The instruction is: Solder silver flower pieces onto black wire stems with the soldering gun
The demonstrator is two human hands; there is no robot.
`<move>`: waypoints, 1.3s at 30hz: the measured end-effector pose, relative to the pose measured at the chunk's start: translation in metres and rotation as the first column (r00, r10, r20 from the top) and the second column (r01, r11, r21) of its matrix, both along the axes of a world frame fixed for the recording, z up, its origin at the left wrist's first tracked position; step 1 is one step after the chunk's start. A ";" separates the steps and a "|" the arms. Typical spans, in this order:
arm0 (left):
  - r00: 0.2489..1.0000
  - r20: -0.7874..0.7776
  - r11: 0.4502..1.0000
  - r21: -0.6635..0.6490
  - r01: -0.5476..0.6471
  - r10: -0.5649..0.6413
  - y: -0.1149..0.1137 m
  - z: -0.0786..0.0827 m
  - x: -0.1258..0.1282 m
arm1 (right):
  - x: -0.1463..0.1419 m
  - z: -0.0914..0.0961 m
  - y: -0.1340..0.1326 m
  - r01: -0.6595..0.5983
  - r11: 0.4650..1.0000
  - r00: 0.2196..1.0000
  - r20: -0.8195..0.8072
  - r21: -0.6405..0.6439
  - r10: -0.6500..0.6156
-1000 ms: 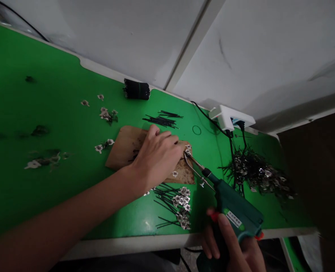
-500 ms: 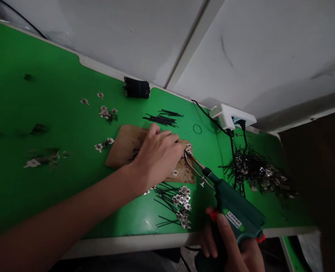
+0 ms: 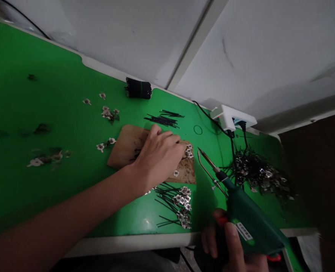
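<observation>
Right hand [image 3: 234, 245] grips green soldering gun [image 3: 255, 221] firmly, tip just beside brown board [image 3: 127, 140]; left hand [image 3: 163, 155] rests over board near metal pieces [image 3: 188, 152], its grip hidden, can't tell; likely best: pieces steady, hot tip clear of fingers.

Recorded dark green on the soldering gun [image 3: 255, 217], red on its trigger [image 3: 221, 220], white with dark marks on its label [image 3: 243, 231]. Found light brown on the board [image 3: 188, 174], mottled with darker stains. Noted black on the loose wires [image 3: 163, 121] and the wire bundle [image 3: 135, 88], green on the bundle's band [image 3: 141, 89]. Logged silvery white with dark centres on the metal tabs [image 3: 100, 147], mixed black and silver in the heap [image 3: 258, 170]. Saw green on the desk [image 3: 62, 121], white on the power strip [image 3: 227, 116], pale grey on the wall [image 3: 113, 34].
</observation>
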State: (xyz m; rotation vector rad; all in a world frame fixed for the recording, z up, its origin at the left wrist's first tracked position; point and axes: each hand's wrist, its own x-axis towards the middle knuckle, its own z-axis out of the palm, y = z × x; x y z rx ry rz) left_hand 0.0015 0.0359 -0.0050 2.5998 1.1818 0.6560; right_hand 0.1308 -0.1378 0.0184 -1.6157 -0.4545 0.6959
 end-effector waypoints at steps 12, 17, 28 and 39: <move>0.998 0.025 0.996 0.077 -0.050 0.049 0.010 0.013 -0.015 | 0.003 -0.002 0.017 -0.101 0.994 0.993 -0.063 -0.052 0.097; 0.987 -0.155 0.980 0.199 -0.019 0.050 0.022 0.022 -0.044 | 0.003 -0.004 0.016 -0.072 0.996 0.992 -0.103 -0.044 0.067; 0.980 -0.196 0.977 0.211 0.007 0.035 0.020 0.027 -0.048 | 0.008 -0.005 0.012 -0.096 0.994 0.987 -0.132 -0.045 0.090; 0.949 -0.314 0.999 0.035 -0.003 0.014 0.021 0.037 -0.054 | 0.016 -0.005 0.009 -0.180 0.981 0.974 -0.154 -0.076 0.166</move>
